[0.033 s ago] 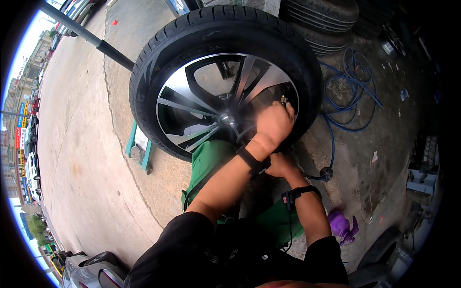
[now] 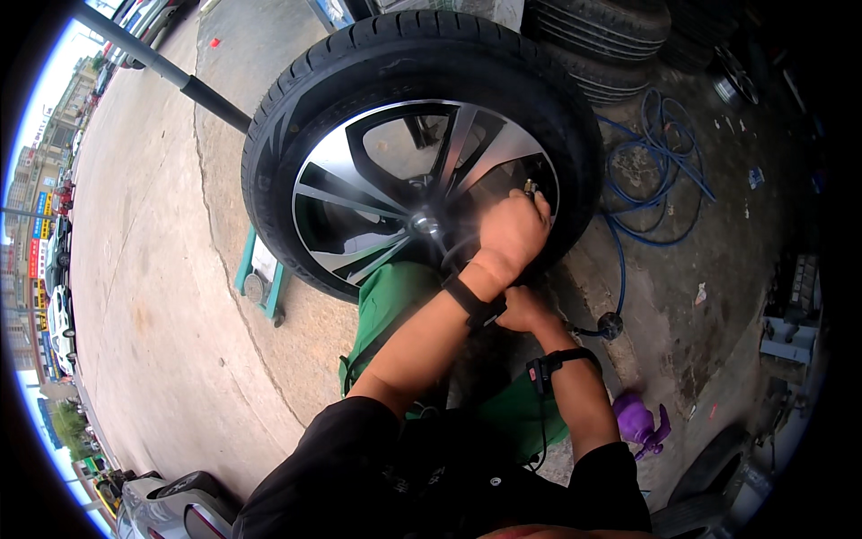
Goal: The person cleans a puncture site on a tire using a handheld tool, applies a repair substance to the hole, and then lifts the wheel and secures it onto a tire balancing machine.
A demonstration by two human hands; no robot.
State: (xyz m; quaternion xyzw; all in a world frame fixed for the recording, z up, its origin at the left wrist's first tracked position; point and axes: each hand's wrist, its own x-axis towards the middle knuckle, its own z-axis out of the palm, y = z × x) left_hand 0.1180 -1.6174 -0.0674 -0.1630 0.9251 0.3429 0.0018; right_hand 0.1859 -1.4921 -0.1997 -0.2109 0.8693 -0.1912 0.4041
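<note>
A large wheel stands before me: a black tyre (image 2: 301, 117) on a silver-and-black alloy rim (image 2: 328, 162). My left hand (image 2: 516, 229) reaches across the rim's lower right, fingers closed around a small brass-tipped air chuck (image 2: 531, 189) close to the rim's edge. Below it, my right hand (image 2: 525, 310) is closed around the tyre inflator, most of which it hides. The inflator's round dark gauge (image 2: 611, 325) shows just right of that hand, with a blue air hose (image 2: 621, 269) running up from it. The fingers of my right hand are partly hidden by my left wrist.
Loose coils of blue hose lie on the floor at right. Stacked tyres (image 2: 602, 40) stand at the far right. A green jack (image 2: 260, 278) sits left of the wheel, a grey pole (image 2: 162, 63) behind it. A purple spray bottle (image 2: 636, 418) is near my right elbow.
</note>
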